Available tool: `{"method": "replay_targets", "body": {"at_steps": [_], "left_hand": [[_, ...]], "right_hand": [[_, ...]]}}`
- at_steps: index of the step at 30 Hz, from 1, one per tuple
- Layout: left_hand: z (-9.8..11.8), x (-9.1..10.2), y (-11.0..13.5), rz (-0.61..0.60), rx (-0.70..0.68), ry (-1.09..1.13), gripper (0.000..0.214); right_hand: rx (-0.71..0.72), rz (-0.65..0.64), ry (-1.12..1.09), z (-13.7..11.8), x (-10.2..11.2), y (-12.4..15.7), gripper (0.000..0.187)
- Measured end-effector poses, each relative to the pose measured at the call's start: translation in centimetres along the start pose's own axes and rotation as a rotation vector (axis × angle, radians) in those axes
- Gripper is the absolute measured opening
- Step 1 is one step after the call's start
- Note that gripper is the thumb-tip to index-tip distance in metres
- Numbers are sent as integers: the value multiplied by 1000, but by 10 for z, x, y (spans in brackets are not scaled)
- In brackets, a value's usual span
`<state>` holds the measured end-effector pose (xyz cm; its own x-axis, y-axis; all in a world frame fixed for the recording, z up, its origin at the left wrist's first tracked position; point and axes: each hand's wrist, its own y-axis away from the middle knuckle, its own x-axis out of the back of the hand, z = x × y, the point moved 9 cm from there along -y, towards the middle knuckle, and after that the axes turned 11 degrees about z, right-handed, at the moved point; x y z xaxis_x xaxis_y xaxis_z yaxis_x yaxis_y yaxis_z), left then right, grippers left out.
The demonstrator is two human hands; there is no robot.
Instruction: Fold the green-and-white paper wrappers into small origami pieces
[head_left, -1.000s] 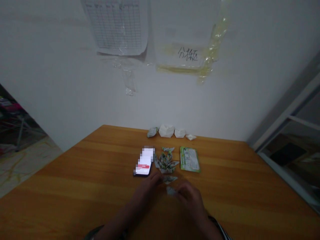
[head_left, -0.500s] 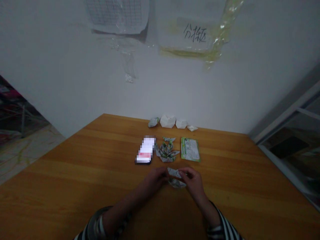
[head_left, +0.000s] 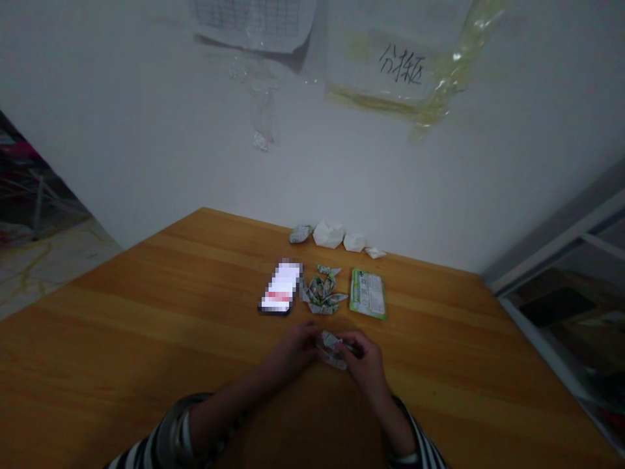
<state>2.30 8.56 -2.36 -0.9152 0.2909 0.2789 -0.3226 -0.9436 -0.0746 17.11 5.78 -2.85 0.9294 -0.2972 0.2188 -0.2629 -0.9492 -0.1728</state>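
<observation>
Behind everything it's just a big white wall, with a wood-grain counter pushed up to it and some kind of framed unit off to the right, too dim to make out. Taped up there are a sheet with handwritten characters and a curled gridded page, both cut off at the top. Two arms in striped sleeves come in from the near edge, so the left hand and right hand meet low in the middle. Phone lies past the left hand, screen pixelated. Green-and-white packet is flat to the right, and between them sits a spiky cluster of folded printed paper. Along the back is a little row: fat white wad, smaller white one, printed bundle on the left end, flattish white scrap on the right. Small folded paper is between the hands, nearer than the cluster: left fingers nip its left edge, right thumb and fingers pinch the other side. Can't tell if it's one piece or two. Tiniest is a printed strip just behind the cluster.
</observation>
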Motion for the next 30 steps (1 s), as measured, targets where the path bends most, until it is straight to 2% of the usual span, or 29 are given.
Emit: {"method": "replay_targets", "body": {"at_steps": [4,10,13,15,19,23,27,30], "left_hand": [[-9,-2,-1,15,99,157,15],[-17,-25,12,-62,293,412,30],[-15,-29,10,-58,257,589,60],[-17,-28,7,-40,215,615,68],[-21,-25,5,-47,207,600,58],[-7,-24,9,-131,149,505,33],[9,-27,12,-220,111,515,41],[11,-29,12,-241,106,483,32]], "right_hand": [[-93,39,-121,9,-3,5,17],[-118,91,-114,10,-4,9,22],[-128,128,-146,8,-2,8,21],[-130,132,-179,5,-3,8,20],[-135,152,-206,0,1,9,19],[-137,184,-229,-2,9,7,18],[-155,152,-257,-1,10,6,18],[-157,145,-214,0,11,7,19]]}}
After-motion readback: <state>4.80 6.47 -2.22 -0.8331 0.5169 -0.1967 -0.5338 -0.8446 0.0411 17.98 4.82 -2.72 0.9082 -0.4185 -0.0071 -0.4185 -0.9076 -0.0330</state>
